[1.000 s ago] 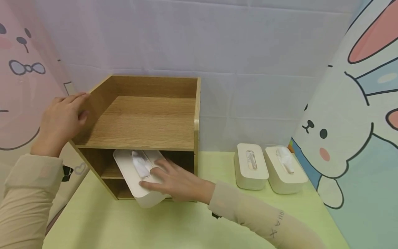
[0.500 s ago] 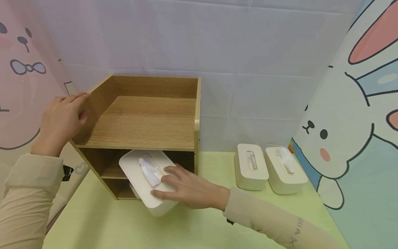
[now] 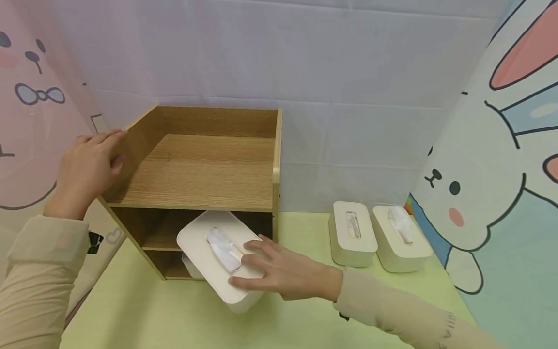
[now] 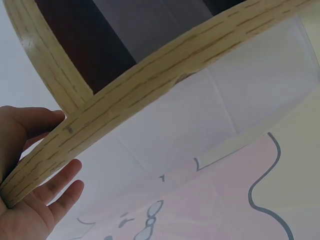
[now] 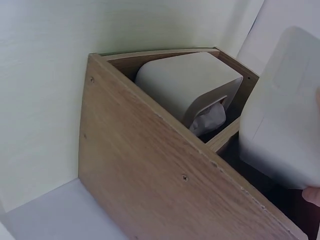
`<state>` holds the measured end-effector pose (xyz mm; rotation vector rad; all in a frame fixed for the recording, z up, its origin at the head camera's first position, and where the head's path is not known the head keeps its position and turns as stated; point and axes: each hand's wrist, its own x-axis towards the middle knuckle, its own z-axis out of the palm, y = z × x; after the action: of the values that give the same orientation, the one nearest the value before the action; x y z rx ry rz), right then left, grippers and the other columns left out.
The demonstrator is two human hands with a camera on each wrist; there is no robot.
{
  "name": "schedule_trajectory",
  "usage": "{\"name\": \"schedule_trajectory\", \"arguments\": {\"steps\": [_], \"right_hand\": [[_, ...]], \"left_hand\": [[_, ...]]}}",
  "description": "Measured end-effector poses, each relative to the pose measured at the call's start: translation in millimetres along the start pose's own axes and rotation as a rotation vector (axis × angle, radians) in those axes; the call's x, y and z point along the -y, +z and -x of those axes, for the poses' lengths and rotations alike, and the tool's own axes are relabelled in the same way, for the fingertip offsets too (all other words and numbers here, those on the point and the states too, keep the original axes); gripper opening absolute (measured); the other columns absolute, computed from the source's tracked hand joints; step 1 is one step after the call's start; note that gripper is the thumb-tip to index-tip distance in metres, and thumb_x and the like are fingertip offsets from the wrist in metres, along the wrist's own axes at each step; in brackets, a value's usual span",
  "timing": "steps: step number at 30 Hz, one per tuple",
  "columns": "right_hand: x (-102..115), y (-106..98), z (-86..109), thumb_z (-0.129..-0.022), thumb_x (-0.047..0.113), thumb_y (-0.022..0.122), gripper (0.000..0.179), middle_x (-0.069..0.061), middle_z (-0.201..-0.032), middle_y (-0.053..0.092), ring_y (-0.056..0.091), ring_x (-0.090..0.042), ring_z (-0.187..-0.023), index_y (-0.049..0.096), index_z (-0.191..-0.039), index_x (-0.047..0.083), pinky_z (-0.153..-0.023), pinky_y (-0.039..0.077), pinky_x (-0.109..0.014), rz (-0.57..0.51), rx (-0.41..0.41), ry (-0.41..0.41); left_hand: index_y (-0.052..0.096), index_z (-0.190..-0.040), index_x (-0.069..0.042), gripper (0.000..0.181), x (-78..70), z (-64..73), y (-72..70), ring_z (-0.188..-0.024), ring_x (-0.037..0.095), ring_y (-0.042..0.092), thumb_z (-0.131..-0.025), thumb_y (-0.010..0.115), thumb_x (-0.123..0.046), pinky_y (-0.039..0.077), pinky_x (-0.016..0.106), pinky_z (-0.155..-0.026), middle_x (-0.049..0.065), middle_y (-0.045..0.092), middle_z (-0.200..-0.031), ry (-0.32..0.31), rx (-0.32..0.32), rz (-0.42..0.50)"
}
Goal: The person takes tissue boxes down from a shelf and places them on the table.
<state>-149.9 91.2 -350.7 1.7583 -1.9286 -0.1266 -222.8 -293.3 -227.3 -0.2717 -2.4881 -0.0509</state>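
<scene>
My right hand (image 3: 289, 272) grips a white tissue box (image 3: 198, 238) across its width, with a tissue showing in the slot on top. The box is tilted and turned at the front of the wooden shelf unit (image 3: 209, 167), its far end at the middle compartment's opening. On the left side panel of the unit, my left hand (image 3: 87, 169) holds the upper edge; the left wrist view shows thumb and fingers on opposite faces of the wooden panel (image 4: 115, 110). Inside the bottom compartment lies another tissue box (image 5: 185, 82), mostly hidden behind the held one in the head view.
Two more tissue boxes, one (image 3: 348, 232) beside the other (image 3: 398, 237), stand on the light green table (image 3: 152, 320) right of the unit. Behind is a pale cloth wall (image 3: 370, 97); printed cloth with cartoon animals hangs at both sides.
My right hand has drawn the tissue box out of the middle compartment, toward me and to the right, baring part of the box below. My left hand has stayed in place.
</scene>
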Motion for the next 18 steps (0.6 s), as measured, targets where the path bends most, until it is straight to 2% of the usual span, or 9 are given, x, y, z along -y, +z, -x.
{"name": "schedule_trajectory", "arguments": {"steps": [7, 18], "right_hand": [[0.0, -5.9, 16.2, -0.070, 0.010, 0.068, 0.072, -0.008, -0.121, 0.048, 0.043, -0.032, -0.120, 0.039, -0.135, 0.026, -0.102, 0.038, -0.052, 0.034, -0.006, -0.016], [-2.5, -8.9, 43.5, -0.066, 0.000, 0.062, 0.077, -0.010, -0.123, 0.048, 0.042, -0.036, -0.122, 0.040, -0.135, 0.024, -0.100, 0.039, -0.055, -0.005, -0.047, -0.048]], "left_hand": [[0.048, -0.129, -0.004, 0.046, -0.7, -0.1, -0.6, -0.104, 0.049, 0.043, -0.083, 0.055, -0.006, 0.036, 0.060, -0.090, 0.021, 0.052, -0.129, -0.015, 0.023, -0.002], [0.047, -0.130, -0.004, 0.047, -0.5, -0.2, -1.5, -0.105, 0.049, 0.043, -0.083, 0.054, -0.007, 0.036, 0.061, -0.090, 0.021, 0.051, -0.130, -0.025, 0.037, 0.003]]}}
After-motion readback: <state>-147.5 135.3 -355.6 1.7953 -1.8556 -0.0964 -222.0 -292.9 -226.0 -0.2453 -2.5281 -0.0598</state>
